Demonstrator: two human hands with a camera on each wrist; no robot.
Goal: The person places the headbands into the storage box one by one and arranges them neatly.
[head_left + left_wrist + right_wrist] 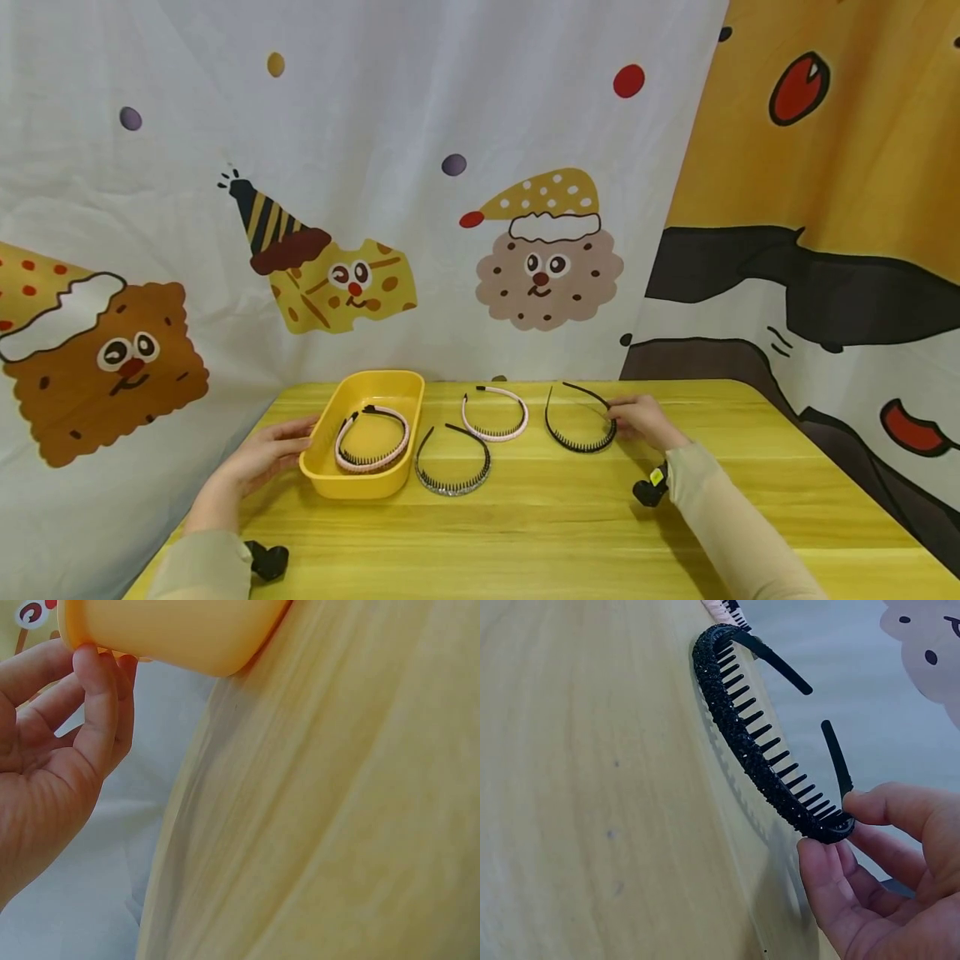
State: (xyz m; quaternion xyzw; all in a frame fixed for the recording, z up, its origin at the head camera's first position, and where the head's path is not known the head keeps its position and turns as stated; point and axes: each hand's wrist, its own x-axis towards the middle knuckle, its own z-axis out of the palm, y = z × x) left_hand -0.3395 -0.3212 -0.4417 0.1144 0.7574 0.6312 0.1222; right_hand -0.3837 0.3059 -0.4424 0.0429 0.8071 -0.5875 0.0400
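Observation:
My left hand (272, 454) is at the left side of a yellow plastic basket (367, 486), its fingertips touching the outside near the rim. Inside the basket lies a pink headband (405, 432) with dark teeth. My right hand (643, 419) pinches one side of a black headband (585, 447) between thumb and fingers. In the right wrist view, this black headband (742, 742) shows a sparkly outer band and a row of inner teeth, tilted near the table edge. Between the hands lie a silvery glittering headband (453, 490) and another pink headband (501, 437).
The yellow wood-grain table (480, 550) reaches back to a white cloth (420, 125) printed with cartoon food. An orange and black part of the print (810, 275) hangs at the right. Black wrist cameras (267, 561) sit at both cuffs.

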